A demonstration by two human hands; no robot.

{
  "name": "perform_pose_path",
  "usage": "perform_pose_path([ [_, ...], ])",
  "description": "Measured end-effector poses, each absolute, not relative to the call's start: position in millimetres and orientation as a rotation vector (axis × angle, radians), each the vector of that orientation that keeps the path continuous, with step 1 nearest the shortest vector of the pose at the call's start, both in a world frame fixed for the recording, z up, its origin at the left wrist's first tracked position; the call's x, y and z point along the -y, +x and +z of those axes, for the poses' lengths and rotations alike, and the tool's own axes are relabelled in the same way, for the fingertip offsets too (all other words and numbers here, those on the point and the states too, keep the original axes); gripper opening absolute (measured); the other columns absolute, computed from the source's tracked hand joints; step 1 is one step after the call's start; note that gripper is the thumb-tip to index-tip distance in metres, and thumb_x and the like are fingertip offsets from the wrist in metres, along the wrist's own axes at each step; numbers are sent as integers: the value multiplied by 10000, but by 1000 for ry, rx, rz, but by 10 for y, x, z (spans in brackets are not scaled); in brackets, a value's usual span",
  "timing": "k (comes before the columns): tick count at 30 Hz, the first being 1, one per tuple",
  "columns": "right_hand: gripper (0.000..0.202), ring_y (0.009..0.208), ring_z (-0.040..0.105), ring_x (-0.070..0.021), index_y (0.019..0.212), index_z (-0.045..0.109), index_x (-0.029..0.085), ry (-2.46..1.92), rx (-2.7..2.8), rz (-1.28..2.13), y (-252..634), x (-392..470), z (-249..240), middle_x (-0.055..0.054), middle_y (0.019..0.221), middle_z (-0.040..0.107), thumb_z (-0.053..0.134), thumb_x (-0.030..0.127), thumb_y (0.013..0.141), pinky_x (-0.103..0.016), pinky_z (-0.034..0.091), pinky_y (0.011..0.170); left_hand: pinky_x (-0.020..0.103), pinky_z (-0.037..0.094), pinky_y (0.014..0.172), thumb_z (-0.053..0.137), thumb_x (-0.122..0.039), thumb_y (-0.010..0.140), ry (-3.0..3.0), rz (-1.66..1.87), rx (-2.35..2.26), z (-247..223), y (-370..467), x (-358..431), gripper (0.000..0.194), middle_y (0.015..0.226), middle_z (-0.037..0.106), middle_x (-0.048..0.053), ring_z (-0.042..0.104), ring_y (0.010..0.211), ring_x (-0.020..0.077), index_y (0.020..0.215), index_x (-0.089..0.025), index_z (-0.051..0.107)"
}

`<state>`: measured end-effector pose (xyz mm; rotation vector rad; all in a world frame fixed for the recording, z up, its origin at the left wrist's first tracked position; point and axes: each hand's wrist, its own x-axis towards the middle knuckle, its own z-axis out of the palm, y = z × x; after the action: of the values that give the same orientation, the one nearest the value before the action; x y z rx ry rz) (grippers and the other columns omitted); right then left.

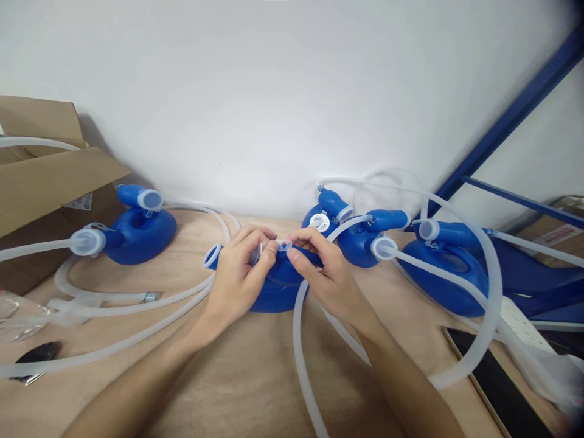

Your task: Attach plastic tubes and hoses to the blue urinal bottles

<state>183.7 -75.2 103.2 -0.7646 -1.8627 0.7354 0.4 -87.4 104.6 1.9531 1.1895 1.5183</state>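
Okay so, biggest first: a light wood worktop (255,377) sits under the grip, and well off to its left there's an opened cardboard box (59,182). Between the box and the grip stands a blue bottle (143,243) with whitish caps. Right of the grip you've got a few more blue bottles (444,277), plus a fat whitish hose (494,292) looping around them. The center bottle (278,296) is directly under the grip, its pale-rimmed mouth poking out to the left. A dark phone (495,377) lies flat, lower right of the grip. As for the grip itself, left hand (239,274) and right hand (326,271) are both pinching a tiny clear plastic piece (285,246), partly hidden by fingertips.
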Motion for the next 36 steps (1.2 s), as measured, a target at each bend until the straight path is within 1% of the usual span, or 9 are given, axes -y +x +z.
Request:
perform_pose_path([
  [8,110,807,606,-123,971,622,237,-677,1733,896,1778,759,1027,34,877,633,563,301,1038,-253,467,737,329,488,938,554,-233,1000,2201,1512,-1210,1004,-23,902,249,1061,714,43,668,1036,185,753,-212,531],
  [11,29,778,577,-118,955,602,234,-732,1673,923,1760,751,1022,37,861,599,617,254,969,-244,449,686,341,525,928,581,-212,979,2188,1567,-1204,970,-30,904,17,1121,709,54,685,1066,196,990,-217,593],
  [14,88,747,556,-121,928,578,230,-776,1620,1015,1753,748,1033,38,838,582,653,240,884,-244,435,648,354,545,938,587,-179,968,2272,1587,-1180,965,-32,907,289,1164,716,57,693,1087,203,1254,-217,570],
  [20,109,664,503,-114,920,568,229,-789,1602,1119,1748,762,1064,62,745,565,637,233,834,-252,391,615,357,536,934,557,-108,985,2514,1518,-1081,974,-29,904,190,1123,730,54,662,1044,201,1073,-207,693],
  [25,44,679,508,-110,917,596,228,-674,1598,1068,1742,793,1042,60,761,557,613,213,879,-255,406,646,366,549,954,573,-113,985,2538,1568,-1088,981,-52,906,179,1129,725,87,668,1057,207,1046,-186,725],
  [29,35,711,536,-121,899,620,232,-662,1588,1027,1799,759,1065,45,784,578,616,249,929,-260,427,664,364,526,1068,623,-213,995,2545,1407,-1023,1111,-114,968,197,1310,689,103,660,1214,221,1152,-210,742],
  [32,90,704,545,-124,923,645,239,-719,1627,947,1868,699,1106,40,784,588,605,298,977,-269,432,672,361,489,1146,654,-379,1004,2572,1109,-1031,1268,-258,959,386,1524,588,81,566,1398,248,1374,-271,670],
  [34,128,743,575,-133,972,667,244,-792,1678,891,1912,650,1120,26,839,625,592,340,1009,-279,452,710,363,501,1128,608,-489,1019,2526,965,-1113,1363,-461,869,465,1530,597,50,578,1385,250,1445,-305,620],
  [36,154,809,611,-151,1022,676,247,-857,1702,823,1944,587,1102,9,894,655,581,368,1025,-291,476,757,372,532,1071,525,-569,1036,2402,834,-1305,1406,-784,719,514,1450,665,41,647,1277,246,1469,-303,599],
])
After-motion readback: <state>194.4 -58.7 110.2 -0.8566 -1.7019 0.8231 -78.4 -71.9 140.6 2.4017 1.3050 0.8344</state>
